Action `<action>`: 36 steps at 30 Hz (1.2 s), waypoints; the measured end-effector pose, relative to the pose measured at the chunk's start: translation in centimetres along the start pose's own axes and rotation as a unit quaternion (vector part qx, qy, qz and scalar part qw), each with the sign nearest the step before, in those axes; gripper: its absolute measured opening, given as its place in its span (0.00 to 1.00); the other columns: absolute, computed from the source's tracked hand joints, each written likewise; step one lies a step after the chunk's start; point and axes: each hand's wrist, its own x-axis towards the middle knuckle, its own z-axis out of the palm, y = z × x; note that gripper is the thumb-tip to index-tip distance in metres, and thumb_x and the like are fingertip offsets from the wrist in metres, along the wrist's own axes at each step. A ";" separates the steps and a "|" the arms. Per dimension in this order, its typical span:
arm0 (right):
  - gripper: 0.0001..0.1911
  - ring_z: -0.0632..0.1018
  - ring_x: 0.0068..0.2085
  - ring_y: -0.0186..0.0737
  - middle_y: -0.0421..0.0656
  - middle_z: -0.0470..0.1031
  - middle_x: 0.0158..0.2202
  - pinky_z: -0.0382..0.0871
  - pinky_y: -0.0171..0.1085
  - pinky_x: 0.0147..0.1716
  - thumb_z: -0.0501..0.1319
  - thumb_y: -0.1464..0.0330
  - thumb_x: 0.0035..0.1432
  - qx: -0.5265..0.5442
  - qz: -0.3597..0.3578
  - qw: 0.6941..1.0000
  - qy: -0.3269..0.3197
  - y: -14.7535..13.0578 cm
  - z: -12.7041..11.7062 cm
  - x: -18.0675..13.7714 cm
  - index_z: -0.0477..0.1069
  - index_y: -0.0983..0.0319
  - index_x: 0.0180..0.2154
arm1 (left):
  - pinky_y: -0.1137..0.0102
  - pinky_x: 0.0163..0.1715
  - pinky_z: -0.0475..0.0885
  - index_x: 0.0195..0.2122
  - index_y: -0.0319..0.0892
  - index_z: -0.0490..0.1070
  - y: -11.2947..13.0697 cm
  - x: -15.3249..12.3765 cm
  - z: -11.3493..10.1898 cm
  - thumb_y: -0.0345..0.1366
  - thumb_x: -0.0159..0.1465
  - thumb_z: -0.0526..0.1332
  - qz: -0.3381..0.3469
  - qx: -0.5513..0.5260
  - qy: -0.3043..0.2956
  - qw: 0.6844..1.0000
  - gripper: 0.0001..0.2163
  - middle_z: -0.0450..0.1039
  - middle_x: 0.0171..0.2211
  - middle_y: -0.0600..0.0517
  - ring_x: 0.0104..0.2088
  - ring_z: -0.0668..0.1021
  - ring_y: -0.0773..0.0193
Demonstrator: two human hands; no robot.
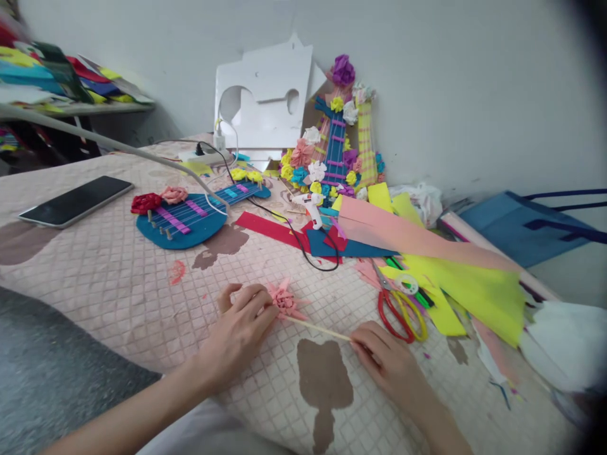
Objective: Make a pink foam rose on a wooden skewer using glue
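A pink crepe-paper flower lies low over the quilted cloth in front of me. My left hand is closed at its left side, fingertips pressed against the petals. From the flower a thin pale stick runs right and slightly down. Its far end is pinched by my right hand, thumb against curled fingers. Just beyond my right hand lie scissors with red and yellow handles. A blue toy guitar with paper flowers rests farther back on the left.
A white glue gun with a black cord lies behind the flower. Yellow crepe paper and pink paper spread on the right. At the left is a phone; flower-covered guitars lean by the wall.
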 end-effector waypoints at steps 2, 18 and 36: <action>0.06 0.77 0.35 0.38 0.44 0.74 0.35 0.73 0.35 0.32 0.53 0.71 0.63 0.026 0.037 0.999 0.023 1.0 -0.5 -0.9 0.68 0.58 0.37 | 0.55 0.50 0.53 0.34 0.43 0.71 -0.1 0.0 0.0 0.30 0.67 0.54 -0.004 -0.002 0.010 1.000 0.07 0.73 0.35 0.52 0.44 0.71 0.59; 0.11 0.74 0.45 0.47 0.48 0.72 0.42 0.70 0.48 0.43 0.54 0.68 0.59 -0.098 0.117 0.982 0.109 4.1 1.5 2.9 0.68 0.60 0.44 | 0.58 0.53 0.54 0.35 0.46 0.71 -3.0 -0.3 -2.0 0.29 0.66 0.54 0.054 0.022 0.016 0.998 0.08 0.74 0.34 0.54 0.45 0.73 0.60; 0.14 0.74 0.30 0.39 0.45 0.76 0.29 0.65 0.35 0.31 0.64 0.63 0.48 0.104 0.199 0.972 0.063 11.1 7.2 28.2 0.73 0.68 0.33 | 0.56 0.55 0.48 0.37 0.44 0.70 -3.7 -0.8 -2.5 0.25 0.67 0.49 0.047 -0.001 0.000 0.999 0.12 0.74 0.34 0.54 0.46 0.70 0.61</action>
